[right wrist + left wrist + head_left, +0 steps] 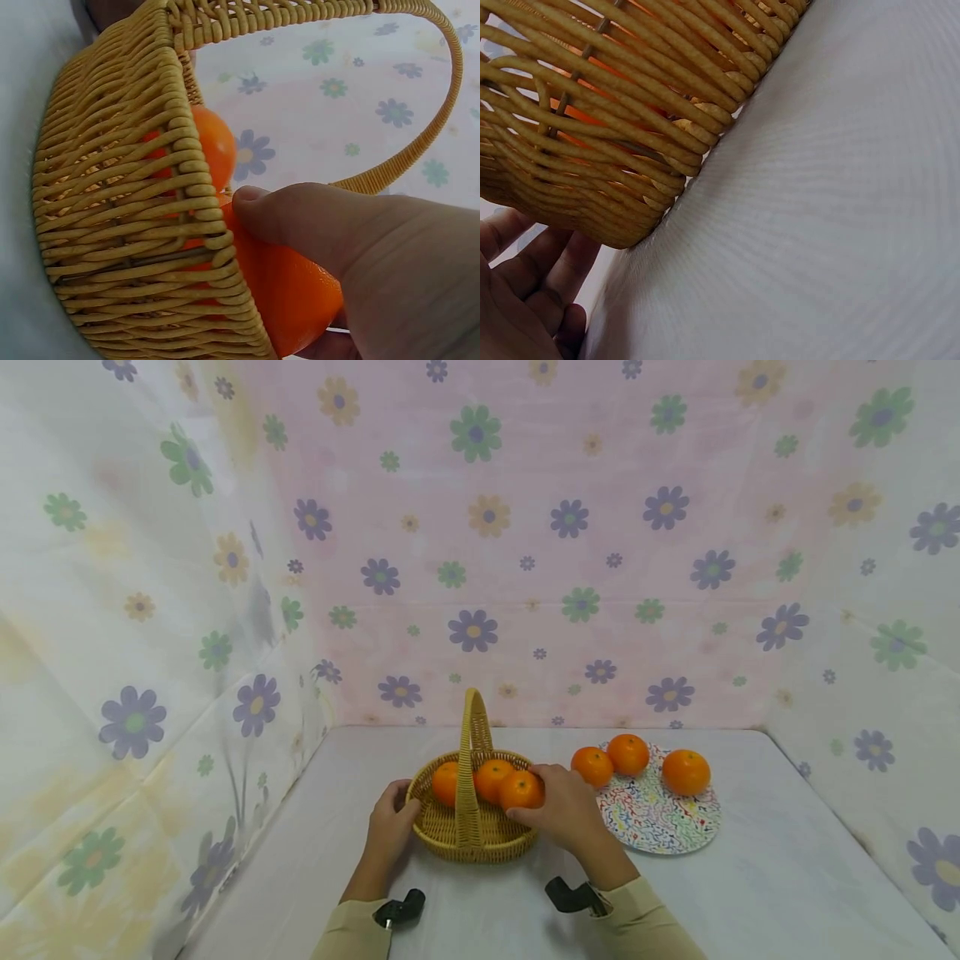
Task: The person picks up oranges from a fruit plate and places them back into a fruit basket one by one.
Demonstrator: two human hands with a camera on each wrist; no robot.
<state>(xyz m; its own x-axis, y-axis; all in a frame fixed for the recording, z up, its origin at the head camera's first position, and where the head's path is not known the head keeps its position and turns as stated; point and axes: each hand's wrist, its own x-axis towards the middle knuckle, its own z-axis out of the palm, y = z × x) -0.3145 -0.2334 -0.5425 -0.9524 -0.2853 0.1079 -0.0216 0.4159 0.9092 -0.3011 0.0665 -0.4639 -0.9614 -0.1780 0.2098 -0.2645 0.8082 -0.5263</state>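
A wicker basket with a tall arched handle stands on the table. My left hand holds its left side, thumb at the rim; in the left wrist view the fingers lie against the woven wall. Over the right rim, my right hand grips an orange between thumb and fingers. The right wrist view shows the thumb on top of this orange, its fingers mostly hidden behind. Two more oranges, one left and one in the middle, lie inside the basket.
To the right of the basket lies a round, multicoloured speckled plate. Three oranges are on it, two of them side by side at its back left. A white cloth covers the table, and flower-printed curtains enclose it.
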